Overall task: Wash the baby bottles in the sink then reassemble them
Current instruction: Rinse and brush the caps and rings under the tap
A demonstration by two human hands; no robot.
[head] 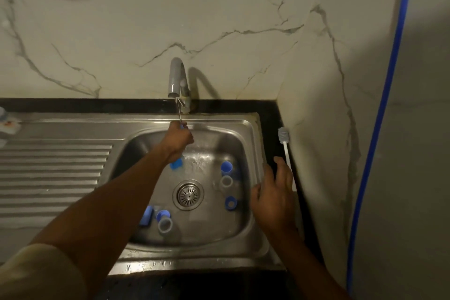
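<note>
Several blue and clear baby bottle parts lie in the steel sink (248, 143): a blue cap (226, 167) and a clear ring (226, 181) at the right, another blue piece (230, 203) below them, a blue piece (176, 163) under my left wrist, and a blue and clear group (163, 220) at the front left. My left hand (179, 137) reaches to the back and grips the tap lever (179, 111). My right hand (274, 196) hovers over the sink's right rim, fingers spread, touching the handle of the white bottle brush (285, 143).
A grey curved tap (175, 75) stands behind the basin, with a drain strainer (188, 194) in the middle. The ribbed drainboard (53, 173) spreads to the left. A marble wall closes the right side, with a blue hose (379, 117) running down it.
</note>
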